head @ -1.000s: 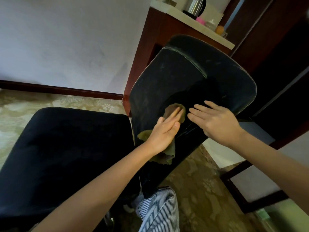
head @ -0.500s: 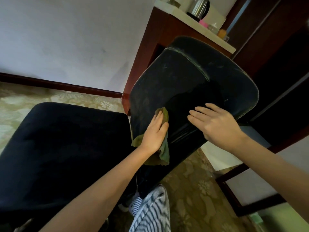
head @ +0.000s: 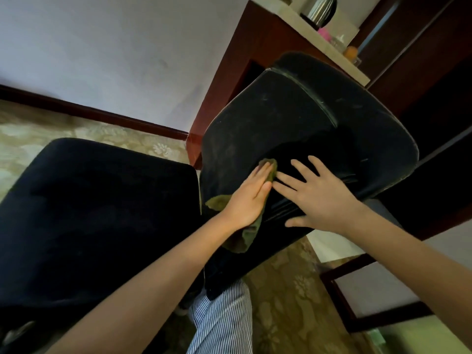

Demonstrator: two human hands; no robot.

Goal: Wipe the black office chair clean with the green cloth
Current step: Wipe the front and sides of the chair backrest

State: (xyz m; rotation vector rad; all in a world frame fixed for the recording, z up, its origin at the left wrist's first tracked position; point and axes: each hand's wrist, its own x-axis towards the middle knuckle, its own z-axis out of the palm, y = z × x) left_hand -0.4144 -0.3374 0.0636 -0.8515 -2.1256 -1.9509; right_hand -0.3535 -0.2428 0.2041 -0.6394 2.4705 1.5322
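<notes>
on the back of the black office chair point(head: 281, 129) the left hand point(head: 251, 198) has slid up toward the right hand point(head: 321, 198), flat with fingers spread, steadying it — the left, fingers straight, presses the green cloth point(head: 245, 236) there — best keep firm, overlapping strokes.

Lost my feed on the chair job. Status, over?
Left hand flat, pressing green cloth on chair back. Right hand open, bracing the back beside it. Nothing seen in the way.

White wall point(head: 107, 52), patterned carpet point(head: 288, 290), dark wooden cabinet point(head: 245, 62).
</notes>
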